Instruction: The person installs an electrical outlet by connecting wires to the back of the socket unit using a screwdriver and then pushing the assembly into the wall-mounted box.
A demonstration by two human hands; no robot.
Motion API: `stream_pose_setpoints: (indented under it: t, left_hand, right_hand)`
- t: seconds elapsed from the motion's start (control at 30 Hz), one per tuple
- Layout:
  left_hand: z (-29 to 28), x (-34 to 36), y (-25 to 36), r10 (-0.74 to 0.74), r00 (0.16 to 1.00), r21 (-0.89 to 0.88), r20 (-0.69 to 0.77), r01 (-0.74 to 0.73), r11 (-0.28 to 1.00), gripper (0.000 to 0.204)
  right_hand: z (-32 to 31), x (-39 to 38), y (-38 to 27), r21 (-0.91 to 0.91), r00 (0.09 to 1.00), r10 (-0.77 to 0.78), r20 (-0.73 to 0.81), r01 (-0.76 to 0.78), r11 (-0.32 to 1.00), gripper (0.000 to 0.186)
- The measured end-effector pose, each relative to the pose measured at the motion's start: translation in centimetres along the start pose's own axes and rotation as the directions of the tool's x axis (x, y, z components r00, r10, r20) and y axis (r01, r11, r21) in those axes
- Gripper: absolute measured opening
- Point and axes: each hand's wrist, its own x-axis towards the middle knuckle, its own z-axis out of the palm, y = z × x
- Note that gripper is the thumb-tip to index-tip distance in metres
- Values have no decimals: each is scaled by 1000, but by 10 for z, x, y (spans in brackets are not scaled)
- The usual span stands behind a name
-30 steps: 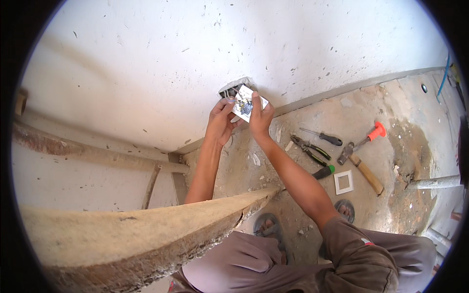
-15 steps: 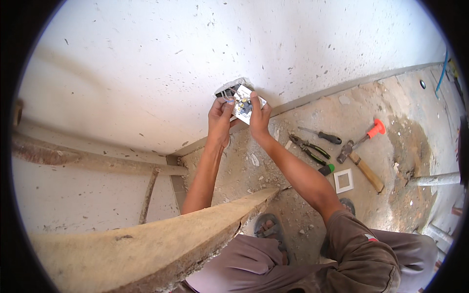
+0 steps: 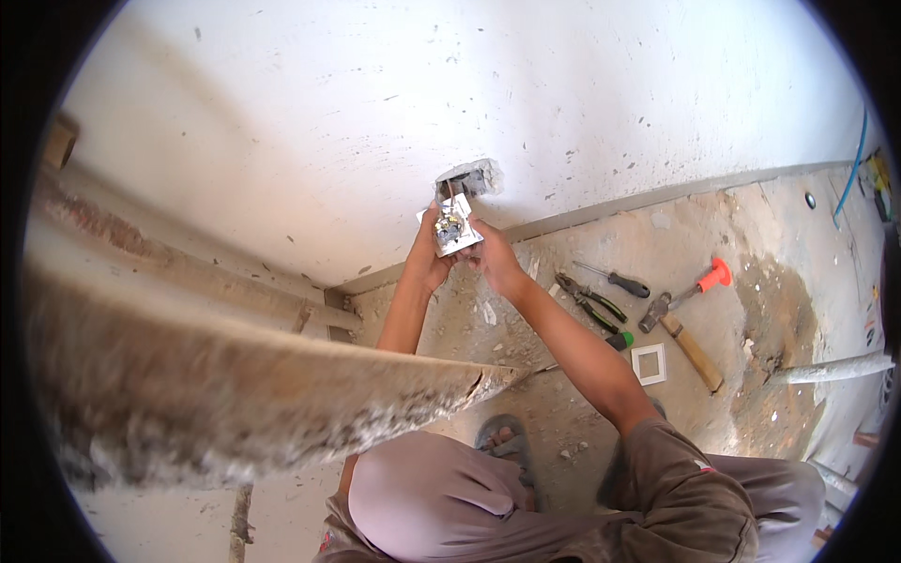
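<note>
My left hand (image 3: 427,258) grips the left side of a square white electrical faceplate (image 3: 465,239), its back turned up with metal terminals showing. My right hand (image 3: 499,261) holds the same plate from the right, its lower fingers bent at the bottom edge and partly hidden. Wires (image 3: 450,188) run from the plate up into a rough opening (image 3: 479,180) in the speckled white wall (image 3: 610,84), just above both hands.
On the dusty floor at right lie a screwdriver (image 3: 629,284), pliers (image 3: 587,297), a hammer (image 3: 691,351), an orange-guarded chisel (image 3: 713,275), a green-tipped tool (image 3: 619,341) and a white frame (image 3: 649,364). A plank (image 3: 263,375) crosses the lower left; pipes (image 3: 826,371) lie right.
Both hands and the plate have moved down below the opening, exposing more of it. My right thumb has shifted toward the plate's edge. The view has shifted, with the plank larger and blurred.
</note>
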Motion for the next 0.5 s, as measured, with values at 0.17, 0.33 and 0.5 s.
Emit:
stream_pose_setpoints:
  t: [0.17,0.33,0.5]
  left_hand:
    - [2,-14,6,-118,985,-165,129,139,976,57]
    - [2,-11,16,-96,976,-296,197,153,943,51]
    - [43,0,-28,150,989,-322,3,-141,936,45]
  right_hand:
    - [10,-20,-27,-488,997,-59,59,80,869,52]
    - [26,-25,-80,-911,870,-324,372,408,51,49]
    - [23,-37,-129,-815,653,-593,472,579,-10,24]
